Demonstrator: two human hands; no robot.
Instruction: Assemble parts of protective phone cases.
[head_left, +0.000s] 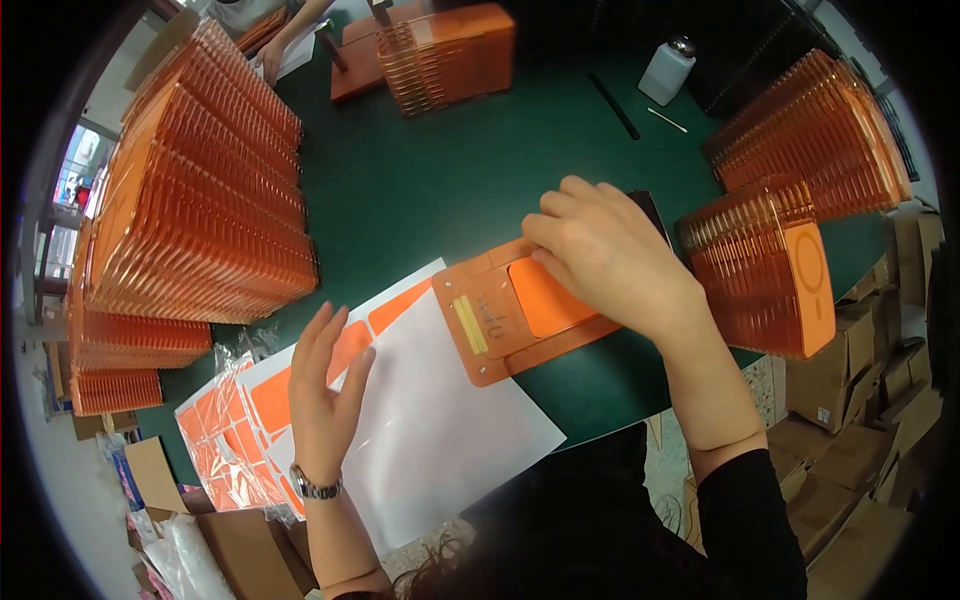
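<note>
An orange flat fixture plate (489,345) lies slanted on the green table, with a yellow strip, dark handwriting and small metal screws at its near-left end. A bright orange rounded panel (540,300) sits in it. My right hand (605,255) is over the far right end of the plate with its fingers curled together; what they hold, if anything, is hidden. My left hand (328,392) is open, fingers apart, above the sheets of orange stickers (270,400). A white glossy sheet (430,440) lies between the hands, partly beside the plate.
Tall stacks of orange panels in clear trays (200,200) stand at left; more stacked panels (755,270) stand at right. At the back are a white bottle (667,72), a black strip (613,106), a cotton swab (667,120) and another person's hand (270,62). Cardboard boxes (850,400) fill the floor at right.
</note>
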